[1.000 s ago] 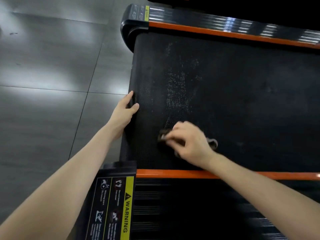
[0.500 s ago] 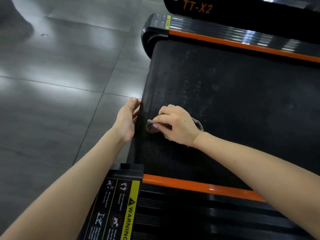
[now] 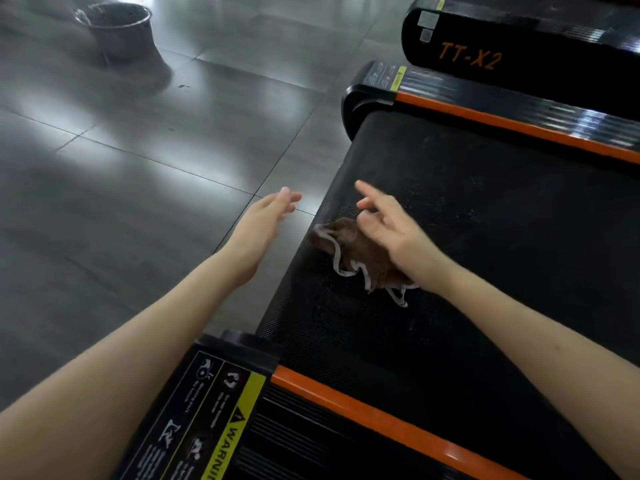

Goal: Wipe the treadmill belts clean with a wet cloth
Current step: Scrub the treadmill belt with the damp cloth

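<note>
The right hand (image 3: 391, 230) grips nothing: its fingers are spread and lifted, with the palm over the brown, white-edged cloth (image 3: 349, 247). Whether the heel of the hand rests on the cloth or hangs just above it is hard to tell from this angle. The left hand (image 3: 263, 220) is likewise slack and flat, empty, out over the grey floor (image 3: 138, 202) just beside the belt's end. The cloth lies bunched on the black belt (image 3: 485, 220) near that end edge, where pale specks show further along. This looks like a pause between wiping strokes. The next move probably calls for gathering the cloth into the right hand, perhaps to rinse it in the bucket (image 3: 116, 29) well away.
</note>
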`<action>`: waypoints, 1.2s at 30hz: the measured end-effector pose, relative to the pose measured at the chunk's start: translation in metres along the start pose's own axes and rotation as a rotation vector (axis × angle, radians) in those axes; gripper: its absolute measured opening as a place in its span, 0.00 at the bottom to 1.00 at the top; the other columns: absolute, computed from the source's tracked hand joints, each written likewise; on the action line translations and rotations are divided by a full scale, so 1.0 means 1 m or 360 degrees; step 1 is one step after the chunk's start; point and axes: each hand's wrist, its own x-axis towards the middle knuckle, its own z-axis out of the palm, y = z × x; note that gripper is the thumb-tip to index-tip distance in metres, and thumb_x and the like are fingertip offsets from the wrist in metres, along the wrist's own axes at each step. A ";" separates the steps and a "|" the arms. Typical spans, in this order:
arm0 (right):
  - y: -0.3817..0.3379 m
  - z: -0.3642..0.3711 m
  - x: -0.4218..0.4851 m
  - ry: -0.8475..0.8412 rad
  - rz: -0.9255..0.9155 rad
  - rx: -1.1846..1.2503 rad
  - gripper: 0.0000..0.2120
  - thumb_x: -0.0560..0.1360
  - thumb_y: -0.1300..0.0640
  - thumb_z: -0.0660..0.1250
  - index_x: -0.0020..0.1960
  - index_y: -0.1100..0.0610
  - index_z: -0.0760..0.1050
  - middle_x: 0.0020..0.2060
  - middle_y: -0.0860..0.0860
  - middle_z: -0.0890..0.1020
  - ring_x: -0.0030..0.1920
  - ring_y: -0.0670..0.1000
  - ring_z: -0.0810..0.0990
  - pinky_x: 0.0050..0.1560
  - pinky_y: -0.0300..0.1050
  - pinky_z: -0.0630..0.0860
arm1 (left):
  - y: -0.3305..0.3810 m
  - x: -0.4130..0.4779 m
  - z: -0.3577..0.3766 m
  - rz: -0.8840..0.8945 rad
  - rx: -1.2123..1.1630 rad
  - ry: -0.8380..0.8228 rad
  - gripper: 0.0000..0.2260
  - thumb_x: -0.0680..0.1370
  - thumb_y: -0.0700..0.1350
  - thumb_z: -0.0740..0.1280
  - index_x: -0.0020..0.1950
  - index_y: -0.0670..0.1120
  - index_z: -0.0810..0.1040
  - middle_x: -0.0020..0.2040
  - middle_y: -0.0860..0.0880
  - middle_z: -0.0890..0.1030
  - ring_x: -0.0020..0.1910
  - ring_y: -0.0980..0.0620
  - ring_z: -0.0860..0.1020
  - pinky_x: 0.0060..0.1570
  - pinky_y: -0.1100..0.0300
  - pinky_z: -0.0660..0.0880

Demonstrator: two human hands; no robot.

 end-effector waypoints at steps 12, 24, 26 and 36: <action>0.077 -0.059 0.006 0.0659 0.0051 -0.1277 0.26 0.77 0.43 0.49 0.62 0.54 0.79 0.62 0.60 0.78 0.64 0.59 0.75 0.63 0.57 0.68 | -0.013 0.015 0.081 0.1705 0.1749 -0.0373 0.25 0.71 0.70 0.59 0.63 0.60 0.77 0.65 0.49 0.76 0.66 0.43 0.71 0.61 0.44 0.69; 0.073 -0.054 0.009 0.0597 0.0510 -0.1626 0.19 0.82 0.44 0.51 0.72 0.41 0.66 0.75 0.49 0.63 0.75 0.51 0.58 0.74 0.56 0.49 | -0.007 0.089 0.073 0.2047 0.1431 -0.0336 0.14 0.73 0.61 0.66 0.52 0.58 0.83 0.44 0.49 0.80 0.40 0.45 0.75 0.39 0.51 0.74; 0.070 -0.052 0.007 0.0620 0.0659 -0.1677 0.21 0.81 0.42 0.50 0.73 0.41 0.64 0.75 0.49 0.62 0.76 0.51 0.57 0.74 0.56 0.49 | -0.001 0.108 0.065 0.1876 0.1412 -0.0248 0.17 0.72 0.64 0.63 0.52 0.57 0.84 0.46 0.47 0.79 0.44 0.43 0.74 0.42 0.49 0.74; 0.064 -0.042 0.003 0.0511 0.0919 -0.1655 0.25 0.82 0.42 0.45 0.77 0.46 0.55 0.77 0.52 0.55 0.77 0.54 0.50 0.74 0.58 0.47 | -0.020 0.062 0.045 0.2262 0.1020 -0.0832 0.08 0.74 0.49 0.66 0.45 0.48 0.84 0.41 0.46 0.76 0.38 0.45 0.71 0.35 0.51 0.72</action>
